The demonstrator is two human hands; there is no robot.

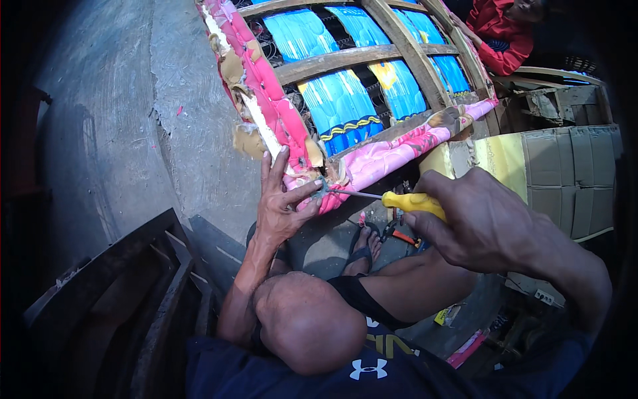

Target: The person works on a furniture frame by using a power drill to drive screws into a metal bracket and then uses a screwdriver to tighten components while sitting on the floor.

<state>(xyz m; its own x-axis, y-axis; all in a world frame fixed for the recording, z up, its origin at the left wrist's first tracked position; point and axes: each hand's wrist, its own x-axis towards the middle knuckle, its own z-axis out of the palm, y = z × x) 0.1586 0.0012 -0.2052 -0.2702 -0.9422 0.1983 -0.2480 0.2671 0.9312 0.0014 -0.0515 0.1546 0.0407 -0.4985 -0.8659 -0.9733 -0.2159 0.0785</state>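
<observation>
The bare left hand rests its fingers on the near corner of a slatted wooden frame edged in padded pink fabric. The bare right hand grips a yellow-handled tool with a thin metal shaft, its far end at that same corner. Glossy blue strips show between the frame's slats. A person in a red top is at the frame's far right, and grey concrete floor spreads left of the frame
</observation>
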